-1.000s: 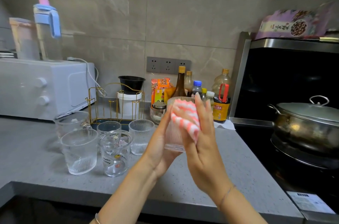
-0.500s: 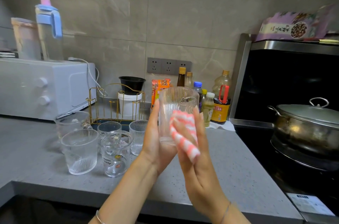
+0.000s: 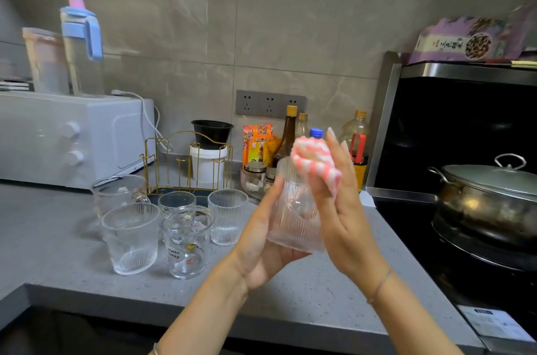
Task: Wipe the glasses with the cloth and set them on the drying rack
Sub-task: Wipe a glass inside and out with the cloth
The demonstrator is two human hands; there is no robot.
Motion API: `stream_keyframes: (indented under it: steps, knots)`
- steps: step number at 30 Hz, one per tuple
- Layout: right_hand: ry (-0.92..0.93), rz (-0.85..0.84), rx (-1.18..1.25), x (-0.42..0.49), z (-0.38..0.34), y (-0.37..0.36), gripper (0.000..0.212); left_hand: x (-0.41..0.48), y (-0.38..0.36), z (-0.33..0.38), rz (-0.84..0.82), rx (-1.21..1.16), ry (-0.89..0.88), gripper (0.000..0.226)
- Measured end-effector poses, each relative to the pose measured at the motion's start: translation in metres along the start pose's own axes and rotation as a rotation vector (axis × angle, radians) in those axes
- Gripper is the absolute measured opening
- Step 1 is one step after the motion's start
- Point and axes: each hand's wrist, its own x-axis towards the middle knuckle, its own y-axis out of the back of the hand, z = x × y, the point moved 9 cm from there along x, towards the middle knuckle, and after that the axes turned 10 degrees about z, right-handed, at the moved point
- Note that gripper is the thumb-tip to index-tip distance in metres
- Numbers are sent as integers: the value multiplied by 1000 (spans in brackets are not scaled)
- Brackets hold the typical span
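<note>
- Cloth (image 3: 315, 163) now rides higher, at the ribbed glass (image 3: 293, 221) rim, under the right hand (image 3: 340, 209)'s straight fingers.
- Left hand (image 3: 261, 247) grips the glass; drying rack (image 3: 186, 163) probably next.

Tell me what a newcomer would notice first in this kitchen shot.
At centre frame, the left hand holds a ribbed glass while the right hand presses a pink-striped cloth against its rim. To their left, more glasses stand clustered on the grey counter, in front of a gold drying rack.
</note>
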Motion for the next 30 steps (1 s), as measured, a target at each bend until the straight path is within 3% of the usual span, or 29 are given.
stream_keyframes:
  steps: [6, 8, 10, 12, 16, 20, 22, 26, 30]
  knots:
    - [-476, -293, 181, 34, 27, 8, 38, -9, 8, -8, -39, 140, 6, 83]
    - [-495, -404, -16, 37, 36, 8, 42, -9, 13, -9, -31, 132, 9, 83]
    - [-491, -518, -261, 33, 43, 5, 61, -8, 18, -8, 6, 141, 3, 77]
    - [-490, -643, -362, 24, 44, -5, 76, -8, 23, -7, 43, 162, 7, 59]
    - [-489, -705, -264, 10, 35, -15, 74, -12, 29, -8, 88, 205, 45, 41]
    - [-486, -843, -73, -6, 26, -13, 37, -13, 35, -11, 52, 191, 72, 61]
    - [-481, -905, -53, -18, 26, -11, 34, -13, 36, -16, 31, 201, 103, 73]
    - [-478, -913, -33, -33, 26, -12, 25, -14, 34, -27, 12, 212, 193, 75]
    - [-545, -760, 7, -27, 33, -4, 23, -11, 41, -26, 67, 65, 212, 82]
